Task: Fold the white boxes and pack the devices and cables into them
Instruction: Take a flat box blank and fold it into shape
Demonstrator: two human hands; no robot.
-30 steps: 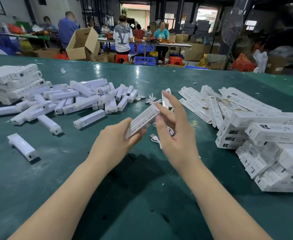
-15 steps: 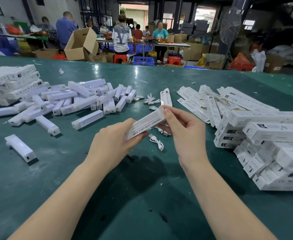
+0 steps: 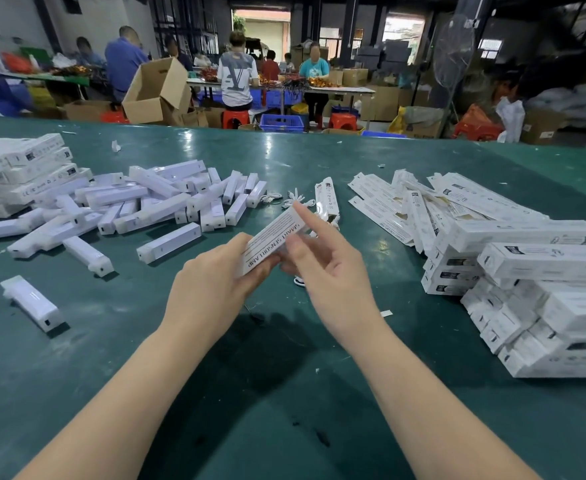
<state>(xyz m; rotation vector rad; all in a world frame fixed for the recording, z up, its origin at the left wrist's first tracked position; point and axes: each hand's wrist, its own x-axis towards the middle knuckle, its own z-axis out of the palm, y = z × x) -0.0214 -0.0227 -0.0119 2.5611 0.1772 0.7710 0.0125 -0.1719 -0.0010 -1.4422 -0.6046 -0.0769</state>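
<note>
Both hands meet: left hand (image 3: 212,289) grips the white box (image 3: 273,240); right hand (image 3: 329,271), curled round it before, now has its fingers (image 3: 314,225) straight, touching it.

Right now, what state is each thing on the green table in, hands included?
Box in hand: lifted off the table, tilted, printed side up.
Left hand: grips the box's near end.
Right hand: touches the box, index finger straight.
Loose devices: unpacked, heaped on the left.
Flat boxes: unfolded, scattered.
Stacked boxes: folded up, piled on the right.
Cables: coiled, loose.
</note>
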